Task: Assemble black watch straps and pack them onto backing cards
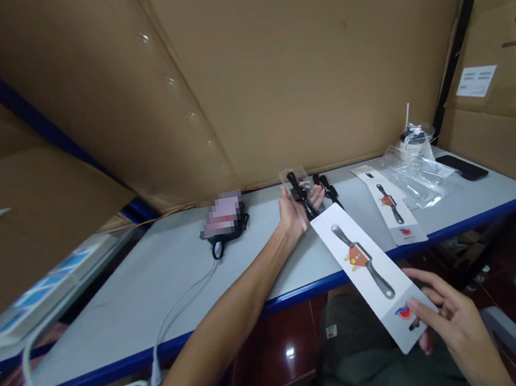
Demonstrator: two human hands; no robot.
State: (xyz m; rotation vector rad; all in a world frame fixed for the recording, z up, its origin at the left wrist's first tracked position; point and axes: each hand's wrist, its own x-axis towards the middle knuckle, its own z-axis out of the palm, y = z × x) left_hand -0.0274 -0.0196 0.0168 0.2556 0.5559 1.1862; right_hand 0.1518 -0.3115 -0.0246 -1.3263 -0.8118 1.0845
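My left hand (291, 214) reaches over the table with its palm turned up and its fingers partly extended. Across that palm lies a black spokeshave (302, 196) in a clear plastic cover. My right hand (446, 313) pinches the lower end of a white packaging card (369, 273) between thumb and fingers. The card is tilted past the table's front edge and shows a printed spokeshave and a red-orange picture. Just behind my left fingers, more black tools (330, 190) lie on the table, partly hidden.
A similar card (390, 206) lies on the grey table (195, 288), beside clear plastic packaging (415, 178). A black phone (462, 166) rests at the right. On the left sits a blurred-out device (223, 218) with a white cable (181, 296). Cardboard walls (292, 70) enclose the back and sides.
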